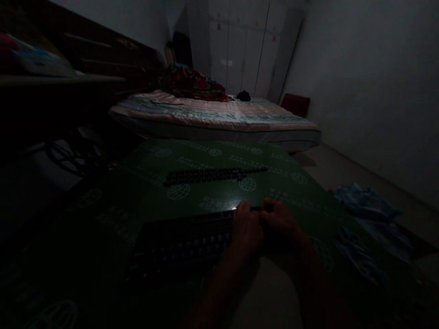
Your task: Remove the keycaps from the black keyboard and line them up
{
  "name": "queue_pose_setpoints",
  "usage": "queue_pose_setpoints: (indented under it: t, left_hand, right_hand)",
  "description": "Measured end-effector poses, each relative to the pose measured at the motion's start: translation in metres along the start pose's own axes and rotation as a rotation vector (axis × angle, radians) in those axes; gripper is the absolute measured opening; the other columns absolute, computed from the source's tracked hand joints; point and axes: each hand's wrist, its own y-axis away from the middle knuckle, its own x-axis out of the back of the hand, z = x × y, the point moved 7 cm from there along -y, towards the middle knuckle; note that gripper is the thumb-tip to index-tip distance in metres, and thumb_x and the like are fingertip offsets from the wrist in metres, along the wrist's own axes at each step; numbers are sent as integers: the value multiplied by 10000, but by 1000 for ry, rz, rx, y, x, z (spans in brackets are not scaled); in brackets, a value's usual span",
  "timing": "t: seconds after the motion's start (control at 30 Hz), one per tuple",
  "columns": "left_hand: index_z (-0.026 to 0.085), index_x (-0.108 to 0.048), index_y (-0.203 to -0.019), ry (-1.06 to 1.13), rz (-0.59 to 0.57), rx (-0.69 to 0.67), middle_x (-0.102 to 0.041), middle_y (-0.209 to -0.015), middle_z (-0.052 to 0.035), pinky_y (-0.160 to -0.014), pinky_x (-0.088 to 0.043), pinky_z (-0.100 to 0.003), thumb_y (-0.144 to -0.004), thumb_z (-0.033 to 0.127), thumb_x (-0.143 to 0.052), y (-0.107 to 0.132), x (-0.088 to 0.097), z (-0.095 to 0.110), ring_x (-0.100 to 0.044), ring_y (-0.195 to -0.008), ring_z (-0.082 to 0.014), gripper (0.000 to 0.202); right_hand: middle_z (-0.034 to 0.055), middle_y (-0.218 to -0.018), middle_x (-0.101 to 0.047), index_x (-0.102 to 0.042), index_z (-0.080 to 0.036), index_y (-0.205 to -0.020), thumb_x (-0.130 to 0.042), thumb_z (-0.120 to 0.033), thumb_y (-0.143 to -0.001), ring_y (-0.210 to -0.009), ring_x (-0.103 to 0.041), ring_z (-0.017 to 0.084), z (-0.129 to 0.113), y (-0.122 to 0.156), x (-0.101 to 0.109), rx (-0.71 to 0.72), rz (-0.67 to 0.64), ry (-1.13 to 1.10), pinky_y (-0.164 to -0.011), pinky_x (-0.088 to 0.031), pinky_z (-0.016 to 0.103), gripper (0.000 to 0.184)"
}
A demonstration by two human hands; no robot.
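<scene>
A black keyboard point(185, 242) lies on a green board, its right part hidden behind my hands and in shadow. My left hand point(247, 228) rests on the keyboard right of its middle, fingers bent over the far edge and closed against it. Close beside it, my right hand point(283, 221) is closed in a pinch at the keyboard's far right edge. Something small and dark shows by the right fingertips, too dim to name. Beyond the keyboard, loose black keycaps point(206, 175) are set out in rows, with a thin single line trailing right.
The green board point(219, 198) carries pale globe prints. Blue cloths point(366, 201) lie to the right. A bed point(219, 114) with a red patterned cloth point(195, 84) stands behind, before a white wardrobe point(236, 45). On the left are a dark desk and a wheel-like metal frame point(68, 153). The light is dim.
</scene>
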Motion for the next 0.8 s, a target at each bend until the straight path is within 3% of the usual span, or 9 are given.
queue_pose_setpoints:
  t: [0.2, 0.57, 0.8]
  left_hand:
    - [144, -649, -1003, 37, 31, 27, -446, -1315, -128, -1059, -218, -441, -713, 179, -495, -2, -14, -9, -283, -1283, -300, 330]
    - [160, -646, -954, 80, 111, -56, -493, -1263, -123, -1037, -226, -450, -734, 198, -492, 0, -16, -9, -347, -1237, -266, 271]
    - [137, -608, -954, 71, 153, -93, -500, -1243, -134, -1029, -238, -453, -743, 135, -453, 4, -14, -6, -361, -1220, -252, 262]
  right_hand:
    - [-50, -539, -475, -484, -191, -592, -506, -186, -565, -513, -449, 112, 4, 3, -2, -29, -23, -72, -475, -365, 218, 35]
    - [-50, -536, -476, -488, -190, -622, -506, -186, -548, -484, -458, 107, 19, 1, -2, -108, 43, -125, -443, -356, 209, 75]
    - [-47, -515, -477, -489, -191, -581, -513, -179, -546, -468, -447, 106, 13, 2, 2, -98, 64, -111, -429, -357, 208, 44]
